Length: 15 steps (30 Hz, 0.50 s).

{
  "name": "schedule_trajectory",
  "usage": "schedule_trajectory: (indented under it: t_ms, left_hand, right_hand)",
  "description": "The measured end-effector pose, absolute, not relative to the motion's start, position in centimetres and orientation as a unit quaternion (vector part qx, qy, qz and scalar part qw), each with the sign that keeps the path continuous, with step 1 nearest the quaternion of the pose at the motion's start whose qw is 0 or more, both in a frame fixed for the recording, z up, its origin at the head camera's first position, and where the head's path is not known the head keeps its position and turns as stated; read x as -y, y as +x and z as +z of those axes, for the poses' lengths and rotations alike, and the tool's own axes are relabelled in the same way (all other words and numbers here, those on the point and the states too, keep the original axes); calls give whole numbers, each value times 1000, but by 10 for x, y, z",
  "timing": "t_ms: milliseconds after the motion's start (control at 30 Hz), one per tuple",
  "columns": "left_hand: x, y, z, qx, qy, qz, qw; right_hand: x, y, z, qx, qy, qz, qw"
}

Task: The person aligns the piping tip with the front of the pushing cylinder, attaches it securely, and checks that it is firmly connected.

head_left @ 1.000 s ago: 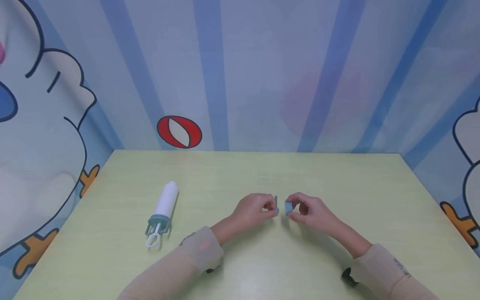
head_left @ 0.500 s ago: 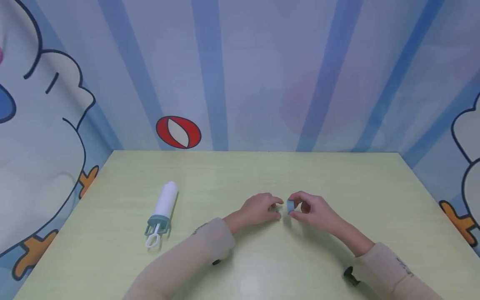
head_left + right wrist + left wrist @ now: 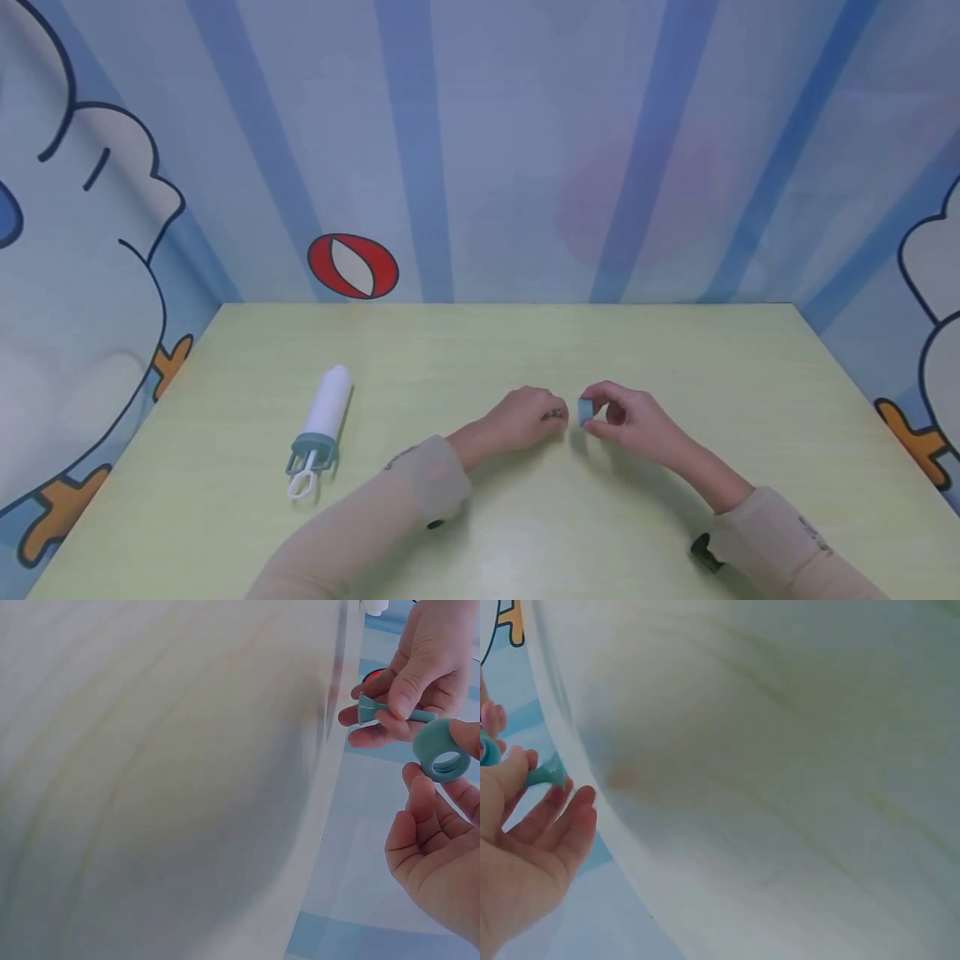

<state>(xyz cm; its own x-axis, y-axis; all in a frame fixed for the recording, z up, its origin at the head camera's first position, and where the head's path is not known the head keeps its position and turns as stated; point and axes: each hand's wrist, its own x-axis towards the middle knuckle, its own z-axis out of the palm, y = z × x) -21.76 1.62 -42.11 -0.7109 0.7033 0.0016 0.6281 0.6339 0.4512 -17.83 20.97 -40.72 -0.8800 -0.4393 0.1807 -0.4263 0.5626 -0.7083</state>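
In the right wrist view, the left hand point(image 3: 431, 671) pinches a small teal nozzle-like piece point(image 3: 369, 709) with a flared end and a narrow stem between thumb and fingers. The right hand point(image 3: 439, 847) holds a teal ring point(image 3: 433, 750) by its edge, its round opening visible. The stem end of the nozzle piece lies close to the ring; whether they touch I cannot tell. In the head view, the left hand point(image 3: 525, 418) and right hand point(image 3: 633, 423) face each other above the table, the ring point(image 3: 585, 412) at the right fingertips. The left wrist view shows the nozzle piece's flared end point(image 3: 551, 772).
A white tube point(image 3: 330, 402) with a teal collar point(image 3: 313, 448) and a white looped handle point(image 3: 302, 483) lies on the left part of the pale table point(image 3: 465, 350). Behind the table stands a blue striped backdrop point(image 3: 510, 150) with cartoon figures.
The left hand has shifted slightly right, its fingers spreading and then closing again around the nozzle piece, which is now mostly hidden in the head view. The right hand stays nearly in place with the ring.
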Motion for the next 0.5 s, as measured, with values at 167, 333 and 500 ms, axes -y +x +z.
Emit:
schedule_trajectory:
  t_ms: [167, 333, 500]
  left_hand:
    - [-7, -214, -412, -891, 364, 256, 92]
    - [-3, -211, -408, -893, 351, 265, 93]
    - [-3, -208, -406, -902, 338, 248, 102]
  right_hand:
    - [-209, -179, -406, -882, -249, -399, 6]
    - [-208, -179, -403, -887, -236, -396, 10]
    - [-206, -177, -401, -888, -231, -398, 15]
